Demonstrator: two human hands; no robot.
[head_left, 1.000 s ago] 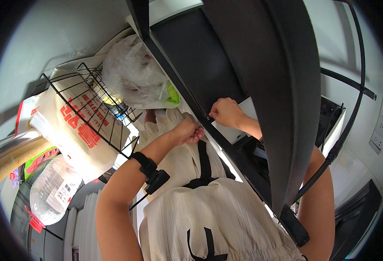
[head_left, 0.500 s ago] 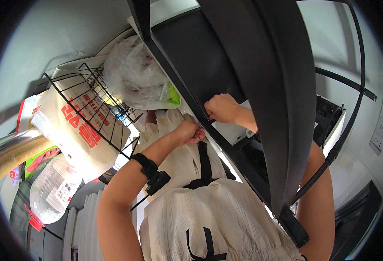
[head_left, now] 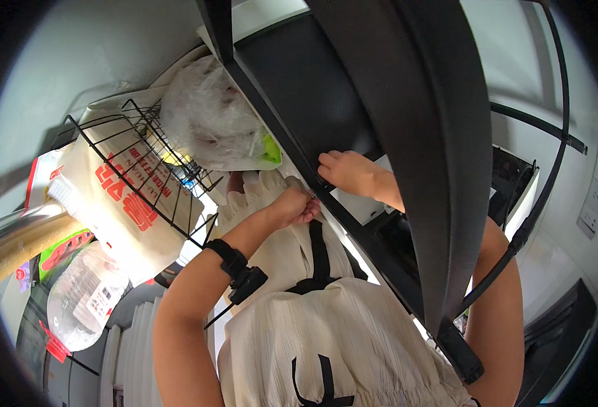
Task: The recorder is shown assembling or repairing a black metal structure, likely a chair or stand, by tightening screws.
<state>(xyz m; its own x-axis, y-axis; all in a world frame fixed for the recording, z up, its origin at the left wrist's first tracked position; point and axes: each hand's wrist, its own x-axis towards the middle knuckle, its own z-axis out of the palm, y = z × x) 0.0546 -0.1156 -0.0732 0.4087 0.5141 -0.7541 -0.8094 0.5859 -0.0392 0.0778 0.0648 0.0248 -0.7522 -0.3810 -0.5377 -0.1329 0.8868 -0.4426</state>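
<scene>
The fingers (head_left: pixel 308 214) of the left hand (head_left: pixel 296 203) were found curled well in, just beside the near edge of a black metal bar (head_left: pixel 276 125); whether anything was pinched in them could not be told. At two o'clock from it, the right hand (head_left: pixel 349 173) had its fingers loosely bent beside the bar's far side; any hold there could not be made out either. The bar ran slantwise from about eleven o'clock, between both hands, to between four and five. From the left hand, a black panel (head_left: pixel 299 74) stood at twelve, a clear plastic bag (head_left: pixel 207 112) between ten and eleven, a white bag with red print (head_left: pixel 136 244) at nine and a clear bottle (head_left: pixel 78 305) at eight. A small black device (head_left: pixel 247 282) was strapped to the left forearm, at seven.
</scene>
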